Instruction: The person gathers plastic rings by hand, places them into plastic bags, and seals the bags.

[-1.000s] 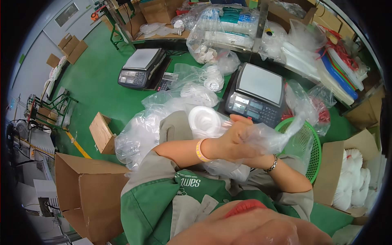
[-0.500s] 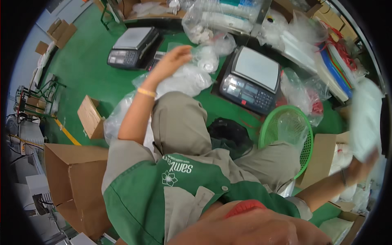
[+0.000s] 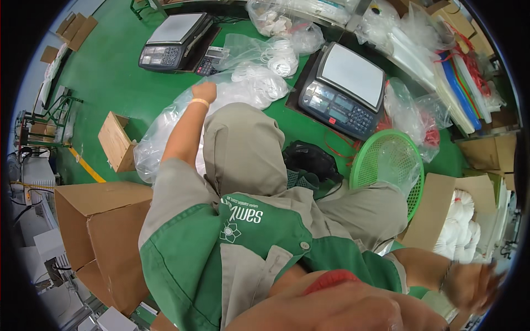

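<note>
My left hand [image 3: 204, 91] is closed in a fist at the upper edge of a large clear plastic bag [image 3: 160, 146]. The fingers seem to grip its film, though their tips are hidden. White coiled bundles [image 3: 251, 83] lie in and on the plastic beyond the hand. Out at the lower right, my right hand [image 3: 473, 286] is blurred, its fingers apart and nothing visible in them. Next to it stands an open carton [image 3: 433, 218] filled with white bundles [image 3: 458, 226].
Two digital scales [image 3: 175, 41] [image 3: 343, 91] and a calculator [image 3: 212, 60] lie ahead. A green mesh basket [image 3: 359, 165] stands by my right knee. An open cardboard box [image 3: 118, 243] is at my left, near a wooden block [image 3: 117, 142]. A black bag [image 3: 312, 163] lies between my legs.
My left hand has moved left and closed at the bag. My right hand has dropped lower; the whitish bundle it held no longer shows in it. The head view has shifted slightly.
</note>
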`<action>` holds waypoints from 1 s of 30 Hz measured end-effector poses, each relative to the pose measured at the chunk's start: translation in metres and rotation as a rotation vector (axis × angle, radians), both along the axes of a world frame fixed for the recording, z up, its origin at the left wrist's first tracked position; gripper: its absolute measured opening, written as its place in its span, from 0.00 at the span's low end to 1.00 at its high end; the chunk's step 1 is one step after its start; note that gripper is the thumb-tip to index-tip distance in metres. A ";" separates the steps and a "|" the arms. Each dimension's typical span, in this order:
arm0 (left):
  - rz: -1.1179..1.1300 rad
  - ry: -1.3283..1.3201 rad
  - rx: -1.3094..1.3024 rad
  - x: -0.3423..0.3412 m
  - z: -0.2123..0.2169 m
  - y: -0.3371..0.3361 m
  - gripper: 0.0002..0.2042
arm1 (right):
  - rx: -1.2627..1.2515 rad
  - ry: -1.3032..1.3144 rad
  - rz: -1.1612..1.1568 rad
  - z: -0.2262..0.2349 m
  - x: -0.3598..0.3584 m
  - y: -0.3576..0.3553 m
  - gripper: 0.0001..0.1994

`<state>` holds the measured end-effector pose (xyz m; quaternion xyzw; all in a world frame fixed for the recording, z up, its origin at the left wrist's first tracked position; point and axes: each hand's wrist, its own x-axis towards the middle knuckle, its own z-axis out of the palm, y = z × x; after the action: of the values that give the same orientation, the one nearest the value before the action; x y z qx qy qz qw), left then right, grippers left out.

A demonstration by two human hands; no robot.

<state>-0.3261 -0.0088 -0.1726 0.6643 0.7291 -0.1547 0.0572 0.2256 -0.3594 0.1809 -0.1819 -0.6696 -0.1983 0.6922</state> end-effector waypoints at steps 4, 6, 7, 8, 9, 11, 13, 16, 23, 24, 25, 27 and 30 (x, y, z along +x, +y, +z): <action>-0.234 -0.721 0.190 0.032 0.081 0.044 0.16 | -0.825 0.067 -0.375 -0.037 -0.036 0.082 0.15; -0.368 -1.016 0.316 0.084 0.133 0.048 0.16 | -1.009 -0.031 -0.076 -0.054 -0.057 0.115 0.12; -0.459 -1.052 0.358 0.113 0.159 0.044 0.15 | -1.126 -0.065 -0.007 -0.060 -0.065 0.128 0.13; -0.534 -1.063 0.404 0.130 0.183 0.031 0.15 | -1.190 -0.097 0.083 -0.076 -0.075 0.144 0.15; -0.536 -1.115 0.333 0.155 0.204 0.014 0.14 | -1.247 -0.126 0.152 -0.089 -0.086 0.155 0.17; -0.648 -1.162 0.252 0.195 0.232 -0.027 0.12 | -1.272 -0.208 0.235 -0.103 -0.115 0.168 0.35; -0.744 -1.147 0.187 0.224 0.250 -0.067 0.10 | -0.988 -0.340 0.266 -0.127 -0.138 0.176 0.41; -0.695 -1.375 0.010 0.238 0.246 -0.089 0.10 | -0.526 -0.606 0.011 -0.131 -0.153 0.179 0.19; -0.918 -1.217 -0.006 0.236 0.195 -0.085 0.21 | -0.767 -0.258 -0.020 -0.117 -0.096 0.185 0.05; -0.962 -0.905 0.144 0.236 0.190 -0.082 0.23 | -0.867 -0.091 0.079 -0.117 -0.089 0.184 0.05; -0.877 -0.649 0.100 0.235 0.189 -0.079 0.22 | -0.961 0.079 0.188 -0.117 -0.082 0.183 0.04; -0.818 -0.613 0.119 0.225 0.184 -0.064 0.20 | -0.948 0.143 0.237 -0.108 -0.065 0.179 0.04; -0.640 -0.883 0.045 0.215 0.195 -0.050 0.16 | -0.885 0.176 0.191 -0.086 -0.033 0.168 0.03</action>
<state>-0.1116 -0.0589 0.0220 0.8559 0.4002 0.1448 0.2938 0.1928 -0.1914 0.0945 -0.4138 -0.6424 0.1874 0.6173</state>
